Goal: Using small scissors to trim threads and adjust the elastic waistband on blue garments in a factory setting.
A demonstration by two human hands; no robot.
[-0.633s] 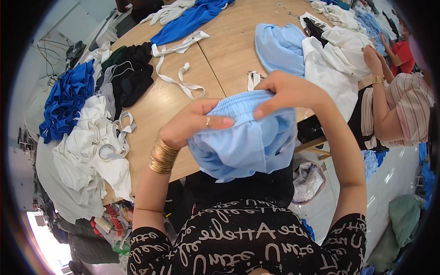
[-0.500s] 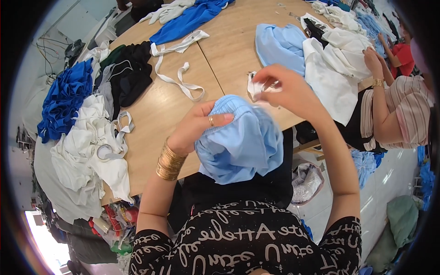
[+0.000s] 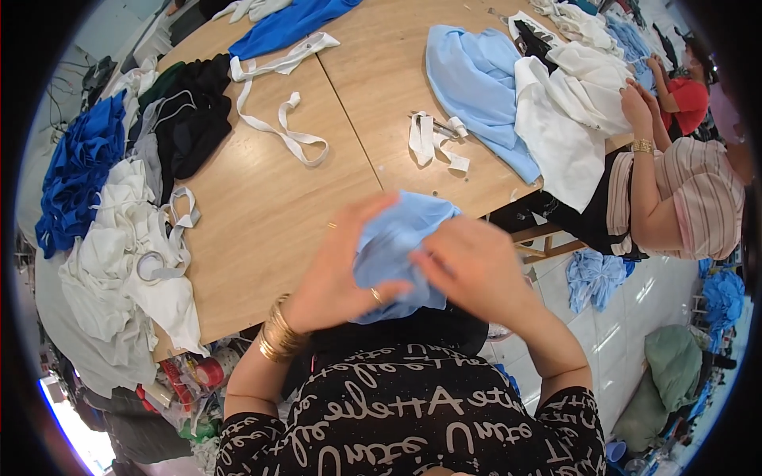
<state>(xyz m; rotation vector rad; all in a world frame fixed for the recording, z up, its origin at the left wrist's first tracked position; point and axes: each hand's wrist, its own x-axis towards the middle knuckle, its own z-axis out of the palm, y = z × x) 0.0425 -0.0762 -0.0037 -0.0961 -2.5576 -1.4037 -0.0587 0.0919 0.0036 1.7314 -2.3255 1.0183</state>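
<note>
Light-blue cloth (image 3: 403, 230), long axis roughly toward the table (image 3: 262, 214)

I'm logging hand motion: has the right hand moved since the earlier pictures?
Yes: judged against the table seam, the right hand has come toward the black shirt, to the light-blue cloth between both hands.

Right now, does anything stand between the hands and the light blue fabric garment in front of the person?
Nothing visible does: the left hand and right hand are both at the light blue fabric garment. The loose white fabric strips lie beyond it on the pale wooden table, out of the way. Blur hides exact finger contact.
</note>
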